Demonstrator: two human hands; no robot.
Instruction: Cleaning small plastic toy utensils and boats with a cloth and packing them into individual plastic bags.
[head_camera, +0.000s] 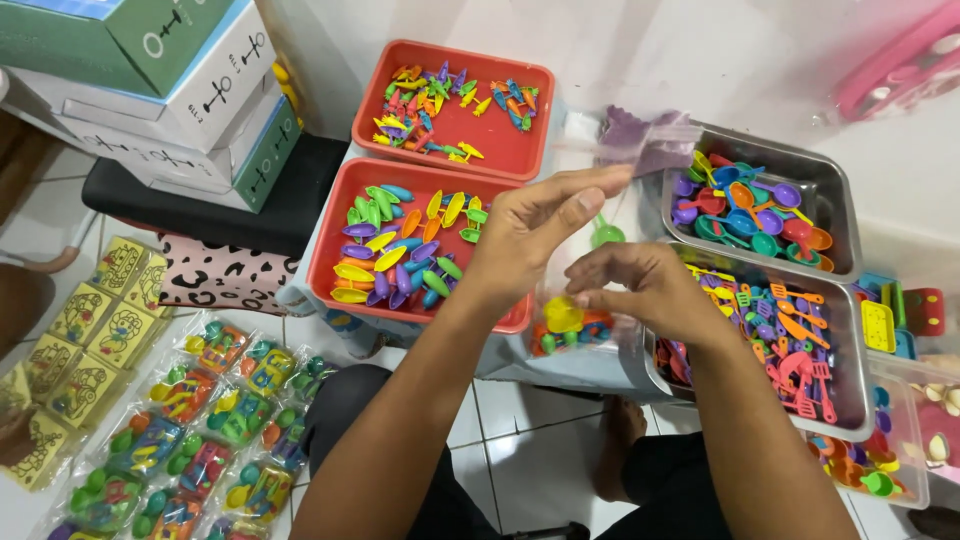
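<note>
My left hand (535, 230) pinches the upper edge of a clear plastic bag (625, 150) and holds it up over the trays. My right hand (645, 285) grips the lower part of the same bag, where small toy pieces (565, 325) in yellow, orange and green lie bunched at the bottom. A green toy spoon (603, 234) shows through the bag between my hands. Both hands hover in front of the red and metal trays.
Two red trays (368, 118) (322, 250) hold small coloured plastic boats and planes. Two metal trays (835, 190) (850, 380) hold toy spoons and utensils. Filled toy bags (200, 430) lie on the floor at left, beside yellow packets (85, 330). Stacked boxes (190, 90) stand at the back left.
</note>
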